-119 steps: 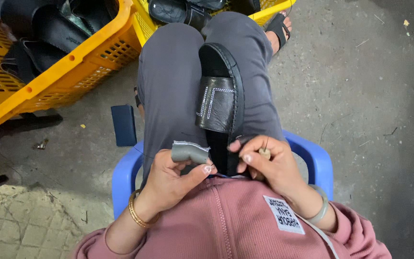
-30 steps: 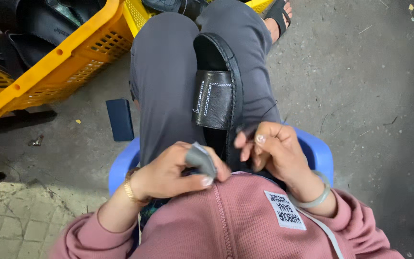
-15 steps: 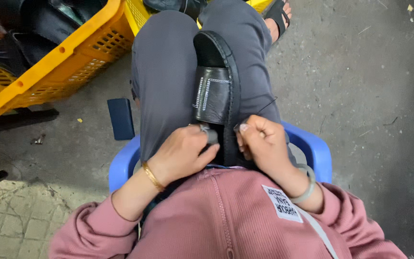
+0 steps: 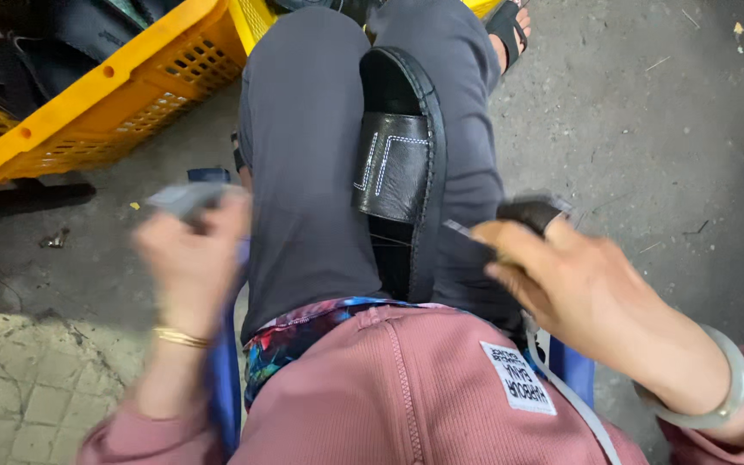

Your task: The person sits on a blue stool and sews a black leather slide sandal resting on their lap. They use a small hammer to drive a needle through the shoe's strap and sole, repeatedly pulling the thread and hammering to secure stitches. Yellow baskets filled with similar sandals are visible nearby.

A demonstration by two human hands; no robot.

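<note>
Head view, looking straight down at someone sitting on a blue plastic chair (image 4: 221, 387); a black slide sandal (image 4: 402, 164) is lying along the lap on the grey trousers, tucked in the dip between the two thighs, sole down with the stitched strap facing up; neither hand is on it right now, they're out to either side of it.

Left hand (image 4: 187, 258) is lifted off to the left of the thigh and pretty blurred; fingers are closed around a small grey strip-like piece (image 4: 184, 198) that pokes out above the knuckles; can't make out what the piece actually is; there's a gold bangle (image 4: 181, 338) on that wrist.

Right hand (image 4: 579, 288) is out to the right of the sandal, close to its lower edge but not touching it; thumb and fingers are pinched together on a small dark piece (image 4: 529, 213), with something thin and pale sticking out toward the sandal; too smeared to say more; pale green bangle (image 4: 716, 405) on that wrist.

Around it: yellow plastic crates (image 4: 122, 95) up top left, with dark footwear stacked inside; grey concrete floor (image 4: 673, 138) on the right; a sandalled foot (image 4: 510, 26) shows at the top edge; pink sweatshirt (image 4: 406, 405) with a white patch fills the bottom.
</note>
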